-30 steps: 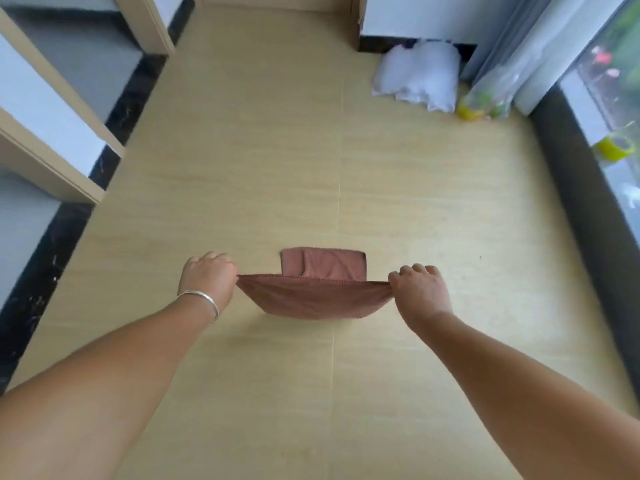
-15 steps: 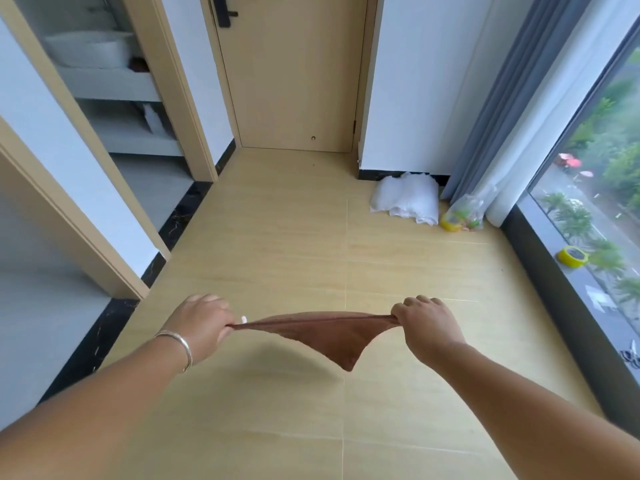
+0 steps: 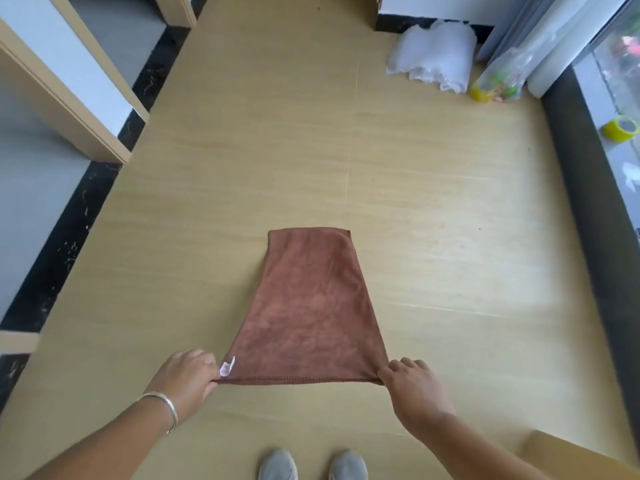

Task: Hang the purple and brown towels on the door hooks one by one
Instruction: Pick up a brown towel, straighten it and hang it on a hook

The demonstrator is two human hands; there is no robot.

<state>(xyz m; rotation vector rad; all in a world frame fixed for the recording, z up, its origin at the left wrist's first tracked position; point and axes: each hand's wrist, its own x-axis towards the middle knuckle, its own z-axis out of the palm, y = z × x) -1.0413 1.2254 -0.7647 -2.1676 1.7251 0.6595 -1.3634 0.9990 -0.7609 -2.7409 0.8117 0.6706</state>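
Brown towel (image 3: 311, 306) hangs spread in lower centre of frame, stitched top edge pulled taut and level, free end falling away toward the wooden floor (image 3: 242, 168). Small white tag (image 3: 227, 367) at its top left corner.

Left hand (image 3: 188, 379), lower left, pinches the left corner, fingers curled round the hem; thin bracelet (image 3: 162, 407) on that wrist. Right hand (image 3: 414, 389), lower right, pinches the right corner the same way.

Grey shoes (image 3: 313, 465) at bottom edge, below the towel. Upper right: crumpled white bag (image 3: 436, 57) by the wall, plastic packet with yellow and green contents (image 3: 498, 81) beside the curtain, roll of yellow tape (image 3: 620, 128) on the sill. Door frames and dark threshold strip along the left.

Purple towel, door and hooks not in view.

Judgement: step in hand is opening out the brown towel before hanging. Next move calls for finding the door, raising the towel, and bringing the top edge or a corner onto a hook; one hand may need to shift inward for that.
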